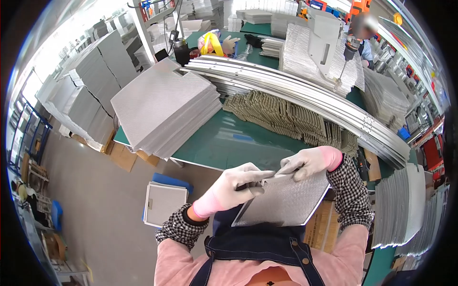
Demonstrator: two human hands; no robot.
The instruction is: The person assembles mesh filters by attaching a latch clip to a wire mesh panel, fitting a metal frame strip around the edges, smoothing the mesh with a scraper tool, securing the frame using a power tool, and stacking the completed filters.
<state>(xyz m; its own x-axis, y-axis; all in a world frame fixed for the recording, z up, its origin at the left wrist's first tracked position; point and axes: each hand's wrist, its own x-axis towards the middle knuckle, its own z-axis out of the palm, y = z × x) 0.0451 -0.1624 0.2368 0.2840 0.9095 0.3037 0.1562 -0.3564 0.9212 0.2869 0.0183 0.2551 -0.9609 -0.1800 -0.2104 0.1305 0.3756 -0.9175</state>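
Note:
A silvery mesh filter panel (288, 202) with a thin metal frame is tilted in front of my body, its lower edge near my apron. My left hand (234, 187), in a white and pink glove, grips the upper left corner, with the index finger along the edge. At the top edge, my right hand (310, 163), gloved alike, is closed on the frame, and its fingertips meet those of my left hand. Whether a small piece sits between the fingertips, I cannot tell.
On the green table (214, 138) stand a stack of mesh sheets (162, 105), a row of brownish corrugated pieces (281, 117) and long aluminium profiles (305, 90). Framed panels (165, 204) rest on a blue stool at left. More sheets (398, 205) stand at right. A co-worker (366, 40) is at the back.

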